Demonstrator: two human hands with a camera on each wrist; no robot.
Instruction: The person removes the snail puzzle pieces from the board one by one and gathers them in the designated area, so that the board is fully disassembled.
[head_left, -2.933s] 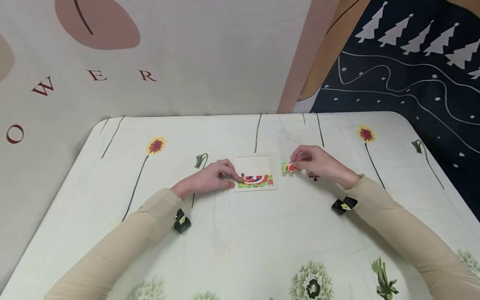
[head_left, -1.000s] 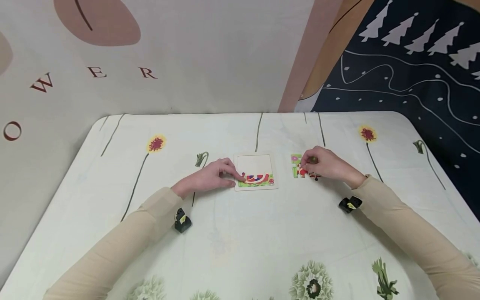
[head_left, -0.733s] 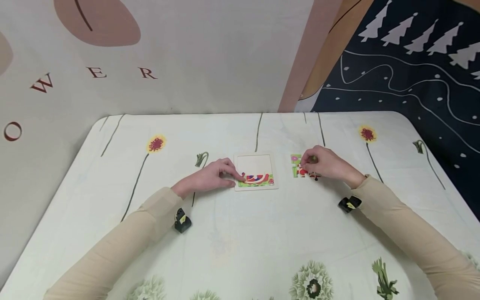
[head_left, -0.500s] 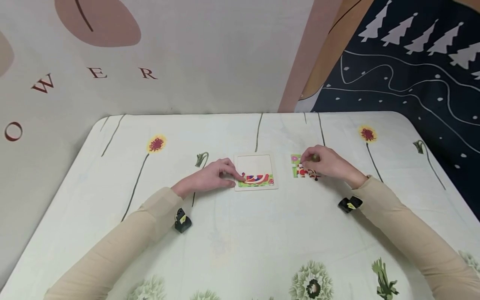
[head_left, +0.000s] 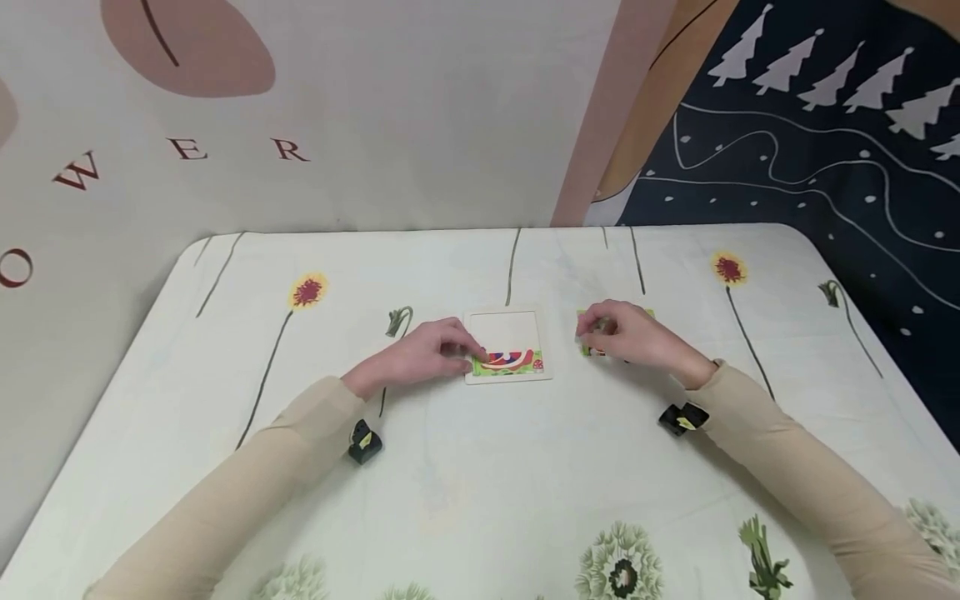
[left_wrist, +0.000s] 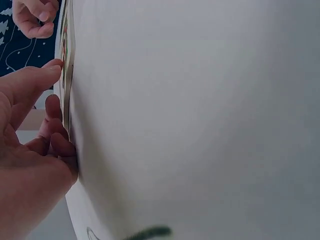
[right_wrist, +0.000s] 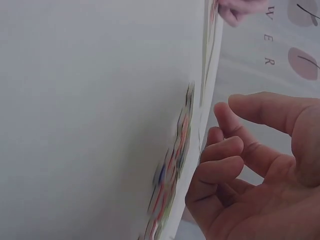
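Observation:
A square puzzle board (head_left: pixel 507 379) lies on the table, its bottom strip filled with colourful printed pieces. My left hand (head_left: pixel 420 354) rests at its left side. One extended fingertip (left_wrist: pixel 54 66) touches the top of the filled part, while other fingers lie beside the board's edge. My right hand (head_left: pixel 637 337) hovers over a group of loose puzzle pieces (head_left: pixel 594 352), which it mostly hides in the head view. Its fingers are loosely bent, and nothing shows between thumb and fingertip in the right wrist view. Those puzzle pieces (right_wrist: pixel 172 165) appear blurred beneath it, lying on the cloth.
A white flower-printed cloth (head_left: pixel 450 500) covers the table. A pale lettered backdrop (head_left: pixel 412 125) stands behind, with a dark tree-printed cloth (head_left: pixel 795 150) at the right. Each wrist carries a small black camera, the right one (head_left: pixel 682 418) close above the cloth.
The right hand first shifted right, set a piece among the loose ones and lingered there. Now it has let go and moved left over them. The left hand stays at the board.

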